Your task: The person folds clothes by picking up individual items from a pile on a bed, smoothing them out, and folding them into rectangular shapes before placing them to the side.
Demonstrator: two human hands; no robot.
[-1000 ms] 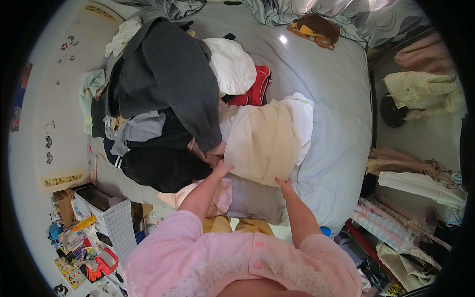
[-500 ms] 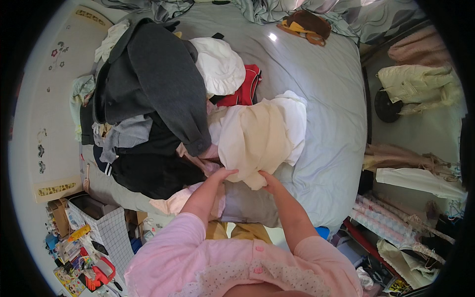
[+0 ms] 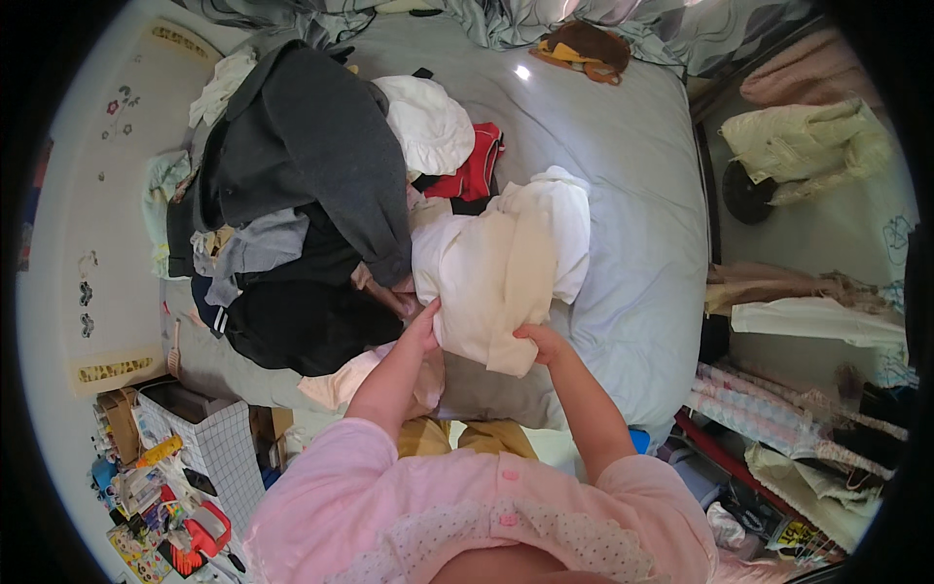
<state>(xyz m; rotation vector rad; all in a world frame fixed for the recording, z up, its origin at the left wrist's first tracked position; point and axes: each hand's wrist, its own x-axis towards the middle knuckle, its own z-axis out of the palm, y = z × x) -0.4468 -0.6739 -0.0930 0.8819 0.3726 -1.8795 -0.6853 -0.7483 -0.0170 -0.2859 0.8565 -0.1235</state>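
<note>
A cream and white garment [image 3: 501, 282] lies over the near middle of the bed, with a whiter part of cloth [image 3: 574, 219] at its right. Closed on its near left edge is my left hand [image 3: 424, 327]. My right hand [image 3: 543, 344] pinches the near right edge, fingers partly under the cloth. The garment's near edge hangs between the two hands. What kind of garment it is cannot be told. Beside my left forearm lies a pale pink cloth [image 3: 365, 378].
A heap with a dark grey coat [image 3: 321, 156], black clothing [image 3: 302, 326], a white garment [image 3: 428, 127] and a red garment [image 3: 475, 165] covers the bed's left side. A brown bag [image 3: 584, 49] lies at the far edge. Clothes [image 3: 808, 326] hang at right; a checked box [image 3: 219, 453] stands lower left.
My hands have moved farther apart, the left one up and outward. The garment's near edge is now spread wider between them. The whole view has shifted slightly.
</note>
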